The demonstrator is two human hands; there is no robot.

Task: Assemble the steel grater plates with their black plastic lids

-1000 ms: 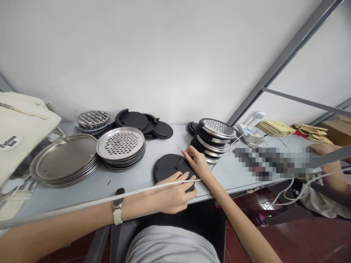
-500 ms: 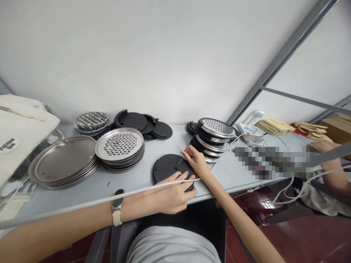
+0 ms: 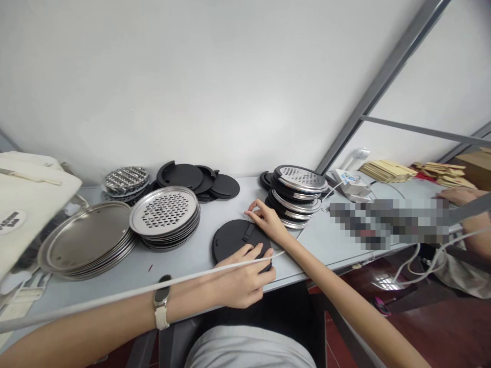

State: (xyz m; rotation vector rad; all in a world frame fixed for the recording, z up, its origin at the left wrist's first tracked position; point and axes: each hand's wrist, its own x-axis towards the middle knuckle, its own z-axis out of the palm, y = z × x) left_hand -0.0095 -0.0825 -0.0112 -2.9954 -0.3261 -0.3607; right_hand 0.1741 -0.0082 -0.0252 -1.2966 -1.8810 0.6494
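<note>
A thin, round black plastic disc (image 3: 226, 242) lies flat on the pale grey tabletop (image 3: 215, 210), straight in front of the person, with both hands at its right half. The relation that counts is along a short, narrow black strip (image 3: 248, 232) on the upper face, right of the disc's centre: its long axis runs from near the middle toward the far edge, leaning slightly right. The right hand (image 3: 268, 224) is at the far end of that line, beyond the disc's far right edge, thumb and fingertips drawn close together; whether anything small is pinched there I cannot tell. The left hand (image 3: 245, 276) comes in from the near side, fingers loosely spread and laid over the disc's near right part, tips close to the strip's near end; whether it grips the rim is hidden. So the strip sits between the two hands, with neither clearly nearer. A white cable (image 3: 192, 277) passes in front of the left wrist and hand, on the disc's near side. A stack of round silver perforated metal plates (image 3: 164, 212) stands left of the disc, well apart.
</note>
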